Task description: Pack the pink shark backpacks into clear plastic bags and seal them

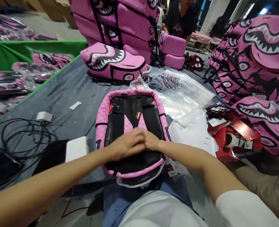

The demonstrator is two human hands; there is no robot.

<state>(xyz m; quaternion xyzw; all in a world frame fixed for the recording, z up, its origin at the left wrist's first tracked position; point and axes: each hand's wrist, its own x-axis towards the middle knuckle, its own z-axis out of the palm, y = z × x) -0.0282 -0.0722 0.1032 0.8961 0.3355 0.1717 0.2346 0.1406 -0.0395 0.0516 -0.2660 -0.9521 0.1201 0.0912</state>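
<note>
A pink and black backpack lies in front of me with its black strap side up, its lower end at the table edge near my lap. My left hand rests over the middle of the straps, fingers bent and drawn together. Against it, from the right, comes my right hand, its fingers mostly hidden behind the left. Whatever is pinched between the hands cannot be made out. A small red tag sits on the black panel just above them. Clear plastic shows under the backpack's lower end.
Clear printed plastic bags and white sheets lie to the right, beside red tags. Pink backpacks are stacked behind and at right. Left are a white box, cables and a green-edged bin. A person stands behind.
</note>
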